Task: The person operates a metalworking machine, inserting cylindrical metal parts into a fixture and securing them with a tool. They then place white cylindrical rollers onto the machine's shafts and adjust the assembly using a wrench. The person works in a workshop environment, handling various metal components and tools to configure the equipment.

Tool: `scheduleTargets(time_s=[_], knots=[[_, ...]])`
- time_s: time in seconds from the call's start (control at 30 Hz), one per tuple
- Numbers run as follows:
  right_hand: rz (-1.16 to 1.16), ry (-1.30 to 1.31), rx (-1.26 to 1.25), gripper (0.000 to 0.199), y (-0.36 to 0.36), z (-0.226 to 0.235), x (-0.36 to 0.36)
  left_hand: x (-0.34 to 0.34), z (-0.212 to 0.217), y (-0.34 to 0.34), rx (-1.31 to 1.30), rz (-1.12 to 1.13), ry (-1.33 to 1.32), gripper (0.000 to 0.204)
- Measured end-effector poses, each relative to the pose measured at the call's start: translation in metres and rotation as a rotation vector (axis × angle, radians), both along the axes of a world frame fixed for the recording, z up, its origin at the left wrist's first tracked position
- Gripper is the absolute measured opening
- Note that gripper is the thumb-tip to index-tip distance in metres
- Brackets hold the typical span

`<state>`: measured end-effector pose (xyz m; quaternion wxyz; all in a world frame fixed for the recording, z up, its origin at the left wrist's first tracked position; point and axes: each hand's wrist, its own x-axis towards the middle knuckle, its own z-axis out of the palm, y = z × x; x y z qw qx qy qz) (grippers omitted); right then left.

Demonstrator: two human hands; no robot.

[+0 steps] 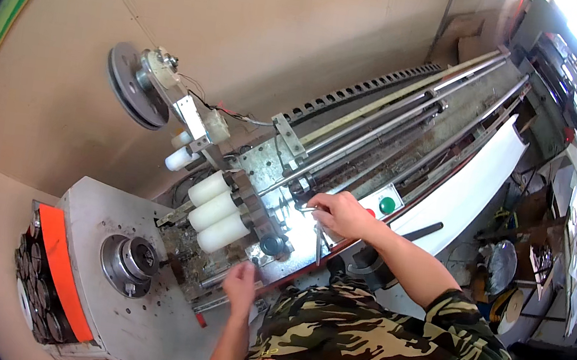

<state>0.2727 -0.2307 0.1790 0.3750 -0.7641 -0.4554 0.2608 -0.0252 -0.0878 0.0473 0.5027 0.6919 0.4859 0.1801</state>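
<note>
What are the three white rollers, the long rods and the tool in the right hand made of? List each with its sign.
Three white rollers: probably plastic or rubber, matte off-white, no glint.
Long rods: likely steel, bare grey with bright highlights along them.
Tool in the right hand: seemingly metal, thin and silvery; too small to tell its kind.

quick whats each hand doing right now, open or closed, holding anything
Left hand: fingers curled, at the machine's front edge; cannot tell if it grips anything.
Right hand: closed on a thin metal tool over the machine's plate.
</note>
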Motion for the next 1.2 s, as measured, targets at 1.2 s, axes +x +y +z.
scheduleTargets(time_s=[1.2], knots=[[0.048, 0.565, -0.302, 0.019, 0.078, -0.122, 0.011, 0.136, 0.104, -0.072, -1.276, 0.035, -0.682, 0.036]])
